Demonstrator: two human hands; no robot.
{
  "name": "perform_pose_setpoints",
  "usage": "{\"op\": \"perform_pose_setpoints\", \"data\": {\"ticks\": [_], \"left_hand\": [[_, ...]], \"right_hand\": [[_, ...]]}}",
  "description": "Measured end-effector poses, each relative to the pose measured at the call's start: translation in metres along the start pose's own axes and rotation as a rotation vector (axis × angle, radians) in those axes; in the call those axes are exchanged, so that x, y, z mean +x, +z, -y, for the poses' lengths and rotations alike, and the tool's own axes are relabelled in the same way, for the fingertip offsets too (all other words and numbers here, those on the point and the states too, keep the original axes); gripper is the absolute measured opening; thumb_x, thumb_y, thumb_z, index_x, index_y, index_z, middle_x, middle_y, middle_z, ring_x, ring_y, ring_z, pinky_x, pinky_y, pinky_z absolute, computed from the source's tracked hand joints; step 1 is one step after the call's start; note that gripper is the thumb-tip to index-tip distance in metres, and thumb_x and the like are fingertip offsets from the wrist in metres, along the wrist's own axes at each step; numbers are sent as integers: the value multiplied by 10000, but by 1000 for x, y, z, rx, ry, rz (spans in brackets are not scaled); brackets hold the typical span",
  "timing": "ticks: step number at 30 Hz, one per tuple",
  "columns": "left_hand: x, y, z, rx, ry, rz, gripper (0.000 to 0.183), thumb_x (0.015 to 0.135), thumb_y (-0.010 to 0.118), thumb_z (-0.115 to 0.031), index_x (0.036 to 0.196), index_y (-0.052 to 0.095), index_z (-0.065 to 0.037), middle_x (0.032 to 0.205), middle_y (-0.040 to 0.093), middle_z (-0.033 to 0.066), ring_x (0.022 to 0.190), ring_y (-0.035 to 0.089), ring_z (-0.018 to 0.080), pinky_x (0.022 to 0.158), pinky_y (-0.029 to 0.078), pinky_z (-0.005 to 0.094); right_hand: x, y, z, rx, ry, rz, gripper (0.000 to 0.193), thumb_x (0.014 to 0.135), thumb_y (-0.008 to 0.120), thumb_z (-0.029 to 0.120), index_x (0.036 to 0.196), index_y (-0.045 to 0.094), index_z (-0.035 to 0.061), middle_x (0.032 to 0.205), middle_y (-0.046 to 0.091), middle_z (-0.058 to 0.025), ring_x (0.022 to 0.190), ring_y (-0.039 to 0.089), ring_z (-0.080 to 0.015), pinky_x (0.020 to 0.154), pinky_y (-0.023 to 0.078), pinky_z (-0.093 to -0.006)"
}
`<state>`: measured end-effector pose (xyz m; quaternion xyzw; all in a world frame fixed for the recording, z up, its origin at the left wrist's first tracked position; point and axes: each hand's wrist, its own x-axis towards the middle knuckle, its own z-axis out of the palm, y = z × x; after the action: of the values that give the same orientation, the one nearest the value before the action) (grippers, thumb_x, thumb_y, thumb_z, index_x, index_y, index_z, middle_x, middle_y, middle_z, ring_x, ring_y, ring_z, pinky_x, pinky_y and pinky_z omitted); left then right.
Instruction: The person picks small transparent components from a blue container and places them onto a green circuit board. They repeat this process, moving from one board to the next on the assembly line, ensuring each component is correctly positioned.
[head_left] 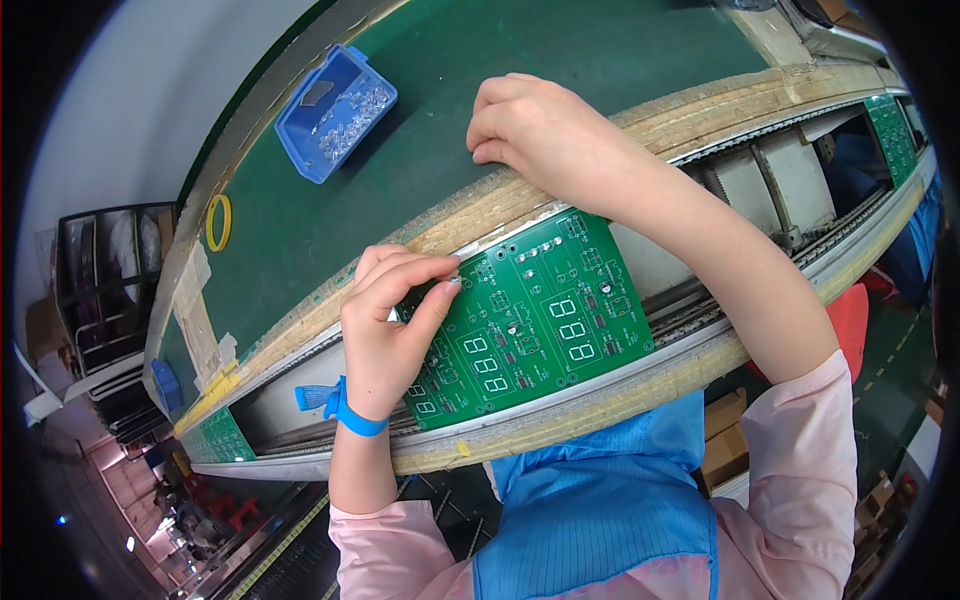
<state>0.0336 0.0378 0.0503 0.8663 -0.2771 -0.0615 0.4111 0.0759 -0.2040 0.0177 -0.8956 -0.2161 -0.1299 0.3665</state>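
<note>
A green circuit board with printed digit outlines and several small parts lies on the conveyor rails in front of me. My left hand is over the board's far left corner, thumb and forefinger pinched together; a tiny shiny bit shows at the tips, too small to name. A blue wrist strap circles that wrist. My right hand hovers past the wooden ledge, above the green work surface. Its fingers are curled together, and whatever they hold is hidden. To its left stands a blue bin holding many small clear pieces.
The wooden ledge runs along the conveyor's far side. A yellow ring rests on the green surface at left. More green boards sit on the conveyor, one at far left and one at far right. A red stool stands below right.
</note>
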Motion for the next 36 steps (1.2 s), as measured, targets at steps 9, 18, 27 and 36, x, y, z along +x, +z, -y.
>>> {"op": "perform_pose_setpoints", "data": {"ticks": [9, 18, 27, 36], "left_hand": [[-1, 0, 2, 20, 2, 23, 190, 764, 743, 48, 945, 720, -7, 892, 700, 44, 919, 553, 181, 781, 463, 292], [1, 2, -1, 120, 57, 11, 187, 729, 749, 47, 901, 734, -25, 859, 712, 60, 871, 586, 208, 756, 489, 313], [1, 2, -1, 145, 77, 30, 201, 719, 746, 35, 901, 738, -49, 832, 709, 53, 846, 598, 215, 730, 499, 322], [0, 5, -3, 177, 105, 5, 200, 722, 762, 22, 906, 742, -52, 840, 715, 60, 833, 593, 225, 721, 496, 335]], "right_hand": [[-5, -5, -5, -199, 55, -101, 109, 848, 670, 95, 877, 712, -1, 903, 632, -123, 935, 623, -311, 832, 507, -407], [-5, -9, -4, -193, 99, -80, 114, 852, 664, 108, 856, 692, -2, 867, 632, -140, 906, 632, -333, 799, 513, -421], [-5, -6, -5, -174, 93, -100, 85, 837, 646, 73, 844, 677, -6, 869, 638, -156, 911, 634, -340, 806, 514, -428], [-5, -6, -5, -189, 92, -96, 115, 869, 647, 111, 866, 672, -1, 866, 628, -137, 918, 622, -328, 807, 504, -424]]}}
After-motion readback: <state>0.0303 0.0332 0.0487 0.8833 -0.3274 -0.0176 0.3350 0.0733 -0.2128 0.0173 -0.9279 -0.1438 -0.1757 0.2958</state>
